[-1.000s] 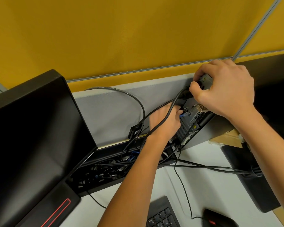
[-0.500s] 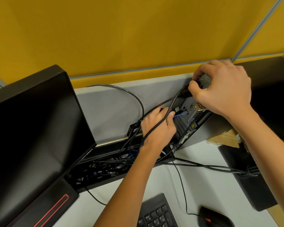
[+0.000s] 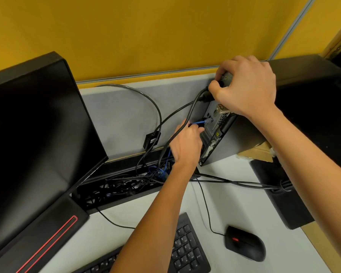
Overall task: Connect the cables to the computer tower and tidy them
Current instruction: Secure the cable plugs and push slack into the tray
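Observation:
The computer tower (image 3: 238, 140) stands at the back of the desk with its rear panel facing left. My right hand (image 3: 246, 89) grips the black power plug (image 3: 206, 96) at the top of that panel. My left hand (image 3: 186, 144) is lower down beside the panel, pinching a small black plug (image 3: 197, 125) next to the blue network cable (image 3: 200, 122), which sits in a port. A thick black cable (image 3: 187, 117) runs across my left hand up to the power plug.
A black monitor (image 3: 34, 134) fills the left. A cable tray (image 3: 124, 186) full of tangled wires runs behind the desk. A keyboard (image 3: 187, 251) and a mouse (image 3: 244, 245) lie at the front. A second monitor's stand (image 3: 280, 194) is at the right, with cables (image 3: 244, 183) running to it.
My left hand has drawn back a little from the rear panel, down and to the left. My right hand has stayed on the plug at the top.

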`<state>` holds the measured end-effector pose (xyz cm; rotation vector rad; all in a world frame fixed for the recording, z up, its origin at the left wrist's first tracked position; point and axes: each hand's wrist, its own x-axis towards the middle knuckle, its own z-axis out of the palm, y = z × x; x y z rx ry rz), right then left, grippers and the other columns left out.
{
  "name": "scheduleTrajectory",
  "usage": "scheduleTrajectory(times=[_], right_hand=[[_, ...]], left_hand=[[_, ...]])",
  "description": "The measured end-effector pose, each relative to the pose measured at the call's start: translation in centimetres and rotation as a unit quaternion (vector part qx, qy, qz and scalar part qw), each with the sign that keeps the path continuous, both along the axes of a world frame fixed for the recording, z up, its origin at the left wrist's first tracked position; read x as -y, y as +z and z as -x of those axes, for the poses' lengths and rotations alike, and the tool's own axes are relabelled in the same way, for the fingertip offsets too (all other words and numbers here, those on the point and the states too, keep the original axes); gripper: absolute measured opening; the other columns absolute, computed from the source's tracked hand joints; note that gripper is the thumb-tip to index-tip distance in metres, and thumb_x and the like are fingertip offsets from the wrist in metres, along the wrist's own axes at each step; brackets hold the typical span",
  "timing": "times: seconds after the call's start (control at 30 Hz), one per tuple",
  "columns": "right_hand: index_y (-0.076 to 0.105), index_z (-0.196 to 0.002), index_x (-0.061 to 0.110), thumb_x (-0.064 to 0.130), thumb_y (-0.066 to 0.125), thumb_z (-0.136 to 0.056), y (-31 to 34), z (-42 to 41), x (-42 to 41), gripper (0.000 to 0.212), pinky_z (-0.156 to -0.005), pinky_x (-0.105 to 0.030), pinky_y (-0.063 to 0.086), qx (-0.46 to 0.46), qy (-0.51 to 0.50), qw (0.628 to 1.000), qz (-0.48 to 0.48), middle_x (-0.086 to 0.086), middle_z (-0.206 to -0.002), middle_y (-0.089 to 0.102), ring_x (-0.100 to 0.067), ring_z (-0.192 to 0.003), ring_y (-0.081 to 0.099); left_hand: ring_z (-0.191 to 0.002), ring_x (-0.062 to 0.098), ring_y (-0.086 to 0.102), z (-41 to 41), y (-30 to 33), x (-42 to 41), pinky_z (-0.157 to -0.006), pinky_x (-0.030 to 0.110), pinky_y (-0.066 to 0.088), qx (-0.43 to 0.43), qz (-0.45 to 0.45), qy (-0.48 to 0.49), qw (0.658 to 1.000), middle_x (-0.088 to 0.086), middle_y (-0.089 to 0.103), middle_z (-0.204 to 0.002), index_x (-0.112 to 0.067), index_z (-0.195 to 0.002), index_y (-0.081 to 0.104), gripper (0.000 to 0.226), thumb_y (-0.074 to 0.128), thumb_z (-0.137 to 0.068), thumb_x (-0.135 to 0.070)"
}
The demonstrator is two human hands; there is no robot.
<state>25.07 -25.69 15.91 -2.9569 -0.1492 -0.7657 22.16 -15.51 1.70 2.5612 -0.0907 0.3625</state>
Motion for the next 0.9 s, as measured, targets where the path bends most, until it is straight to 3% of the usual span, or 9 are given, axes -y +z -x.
scheduleTrajectory(times=[0.17,0.33,0.43,0.53,0.63,0.77,0.9], right_hand=[[0.066,-0.082,0.025,0.044,0.048,-0.074,0.1,0.0,0.0,0.027,-0.082,-0.033,0.034,0.001,0.0,1.0,-0.001,0.003,-0.088,0.062,-0.025,-0.096,0.054],[0.065,-0.081,0.025,0.046,0.048,-0.074,-0.2,-0.1,0.2,0.027,-0.081,-0.033,0.032,-0.003,-0.001,1.0,-0.007,0.007,-0.082,0.054,-0.023,-0.094,0.053],[0.064,-0.08,0.025,0.046,0.047,-0.074,-0.3,-0.2,0.3,0.028,-0.083,-0.033,0.033,0.003,0.001,1.0,-0.01,0.005,-0.085,0.059,-0.023,-0.094,0.053],[0.064,-0.081,0.025,0.047,0.046,-0.073,-0.4,-0.4,0.4,0.029,-0.083,-0.032,0.033,0.008,0.001,1.0,-0.01,0.004,-0.088,0.061,-0.022,-0.094,0.053],[0.065,-0.082,0.025,0.047,0.047,-0.074,-0.5,-0.4,0.4,0.029,-0.085,-0.033,0.034,0.013,0.003,1.0,-0.008,0.004,-0.089,0.062,-0.023,-0.095,0.053],[0.065,-0.082,0.025,0.046,0.047,-0.074,-0.5,-0.5,0.4,0.029,-0.085,-0.034,0.033,0.012,0.004,1.0,-0.007,0.004,-0.091,0.062,-0.023,-0.096,0.053],[0.065,-0.082,0.024,0.046,0.047,-0.074,-0.6,-0.6,0.5,0.029,-0.085,-0.034,0.033,0.012,0.004,1.0,-0.01,0.004,-0.09,0.062,-0.023,-0.096,0.053]], left_hand=[[-0.074,0.026,0.059,0.1,0.7,0.8,-0.051,0.03,0.029,-0.011,0.089,0.051,0.995,0.006,0.061,-0.095,-0.013,-0.097,0.073,0.029,0.053,-0.095,-0.035],[-0.073,0.026,0.057,-0.1,0.5,0.9,-0.047,0.029,0.029,0.003,0.044,0.024,0.999,0.006,0.058,-0.087,-0.011,-0.089,0.073,0.024,0.058,-0.093,-0.029],[-0.055,0.023,0.055,-0.2,0.4,0.8,-0.041,0.018,0.016,0.023,0.047,0.014,0.999,0.004,0.057,-0.071,-0.013,-0.074,0.074,0.011,0.075,-0.08,-0.022],[-0.046,0.018,0.052,-0.6,-0.4,0.8,-0.039,0.017,0.022,0.058,0.032,0.01,0.998,0.002,0.058,-0.066,-0.015,-0.067,0.073,0.011,0.083,-0.069,-0.02],[-0.047,0.019,0.053,-1.1,-0.9,0.1,-0.041,0.019,0.027,0.082,0.012,-0.017,0.996,0.002,0.058,-0.067,-0.014,-0.07,0.074,0.01,0.08,-0.073,-0.021],[-0.051,0.021,0.054,-1.3,-0.4,0.0,-0.043,0.022,0.024,0.083,-0.02,-0.024,0.996,0.005,0.059,-0.073,-0.011,-0.076,0.074,0.011,0.073,-0.082,-0.021],[-0.076,0.019,0.058,-1.1,-0.5,-0.1,-0.045,0.023,0.02,0.044,-0.082,-0.046,0.995,0.003,0.058,-0.107,-0.013,-0.104,0.069,0.017,0.055,-0.095,-0.018]])
